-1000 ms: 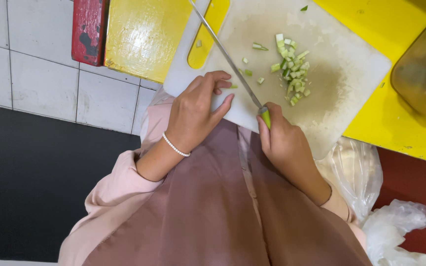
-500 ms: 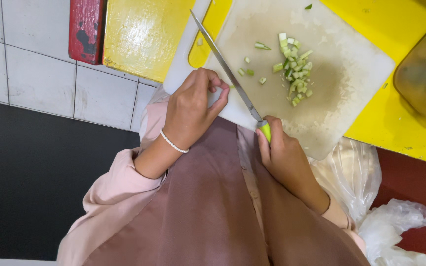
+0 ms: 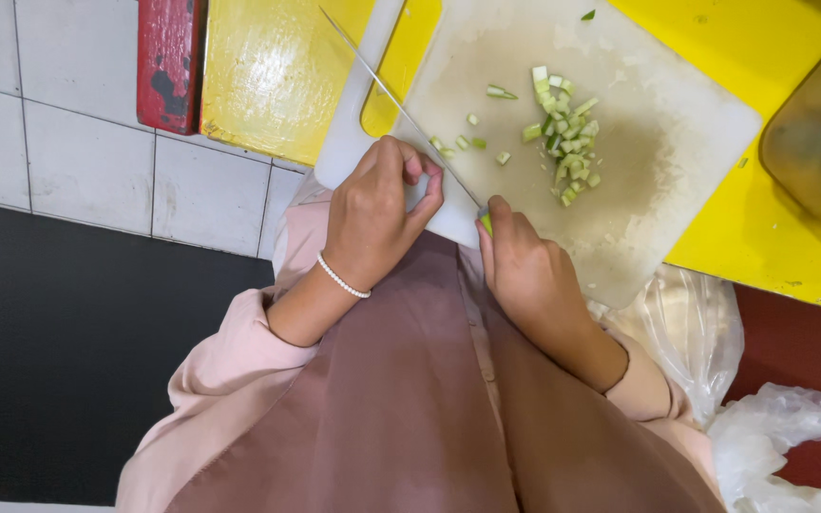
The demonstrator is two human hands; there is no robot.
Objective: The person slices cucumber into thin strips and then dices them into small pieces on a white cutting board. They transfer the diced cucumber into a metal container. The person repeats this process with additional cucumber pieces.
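My right hand (image 3: 525, 271) grips the green handle of a long thin knife (image 3: 391, 95); its blade slants up and to the left across the near corner of a white cutting board (image 3: 658, 190). My left hand (image 3: 372, 209) is curled at the board's near edge, fingertips against the blade's left side; I see nothing held in it. A small heap of chopped pale green vegetable pieces (image 3: 567, 133) lies mid-board, with a few loose bits (image 3: 472, 142) nearer the blade.
The board rests on a yellow table (image 3: 277, 66). A red block (image 3: 171, 62) sits at the table's left end. A brownish container (image 3: 814, 133) stands at the right. Clear plastic bags (image 3: 686, 332) hang below the table edge. White floor tiles (image 3: 68, 142) and a dark mat (image 3: 68, 351) lie to the left.
The knife and my right hand have slid back toward the board's near-left corner. My left hand has curled tighter beside the blade.
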